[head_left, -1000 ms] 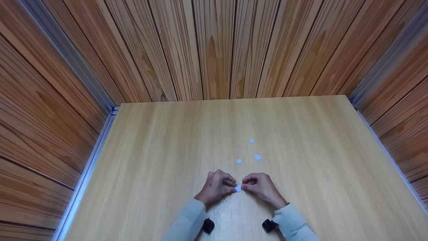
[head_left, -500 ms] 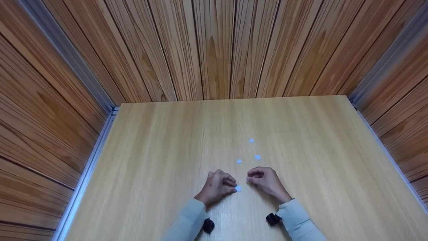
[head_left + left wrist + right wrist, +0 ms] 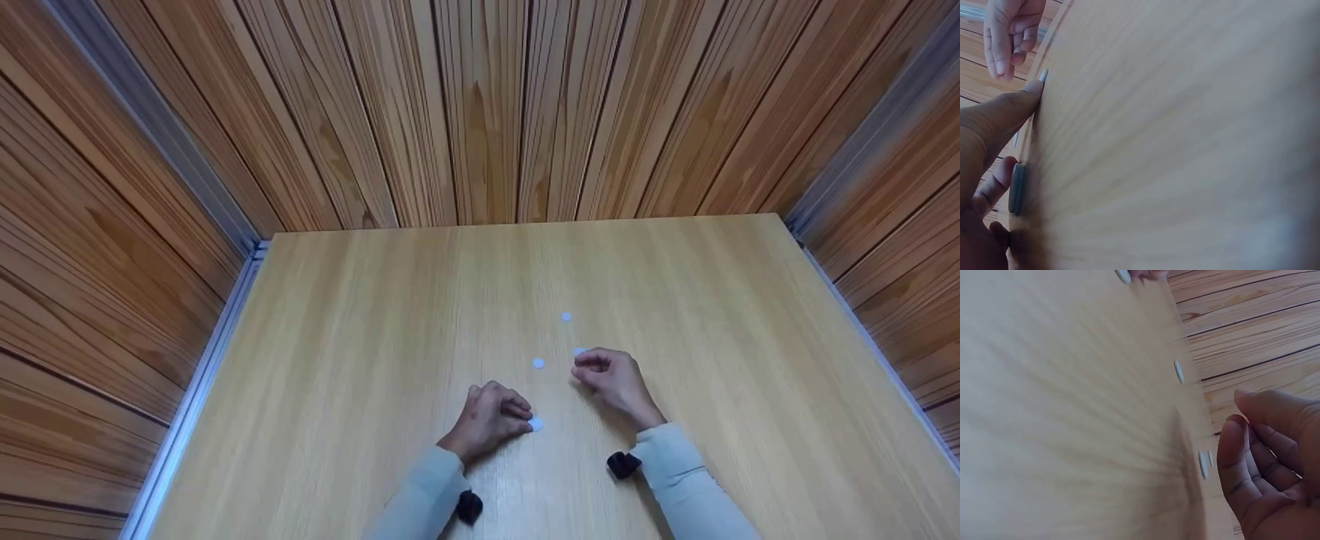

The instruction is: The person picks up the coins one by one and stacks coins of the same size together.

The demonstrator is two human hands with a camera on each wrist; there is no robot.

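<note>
In the head view my left hand (image 3: 491, 420) rests low at the table's middle, fingers curled. Its thumb and fingertips hold the edge of a small white disc (image 3: 535, 424). In the left wrist view the thumb tip meets this disc (image 3: 1044, 76), and a second, darker-looking disc (image 3: 1017, 189) sits by the curled fingers, hidden from the head camera. My right hand (image 3: 611, 379) hovers at another white disc (image 3: 579, 351), partly covering it. From the right wrist, its thumb and forefinger are loosely bent with nothing visible between them; discs (image 3: 1203, 464) lie past the fingertips.
Two more white discs, one nearer (image 3: 538, 364) and one farther (image 3: 566, 316), lie flat on the pale wooden table (image 3: 360, 315). Wood-plank walls (image 3: 487, 112) enclose the back and sides, with metal rails (image 3: 195, 386) along the side edges.
My right hand has left the disc at my left hand and moved forward and right to another disc. The left hand has stayed put.
</note>
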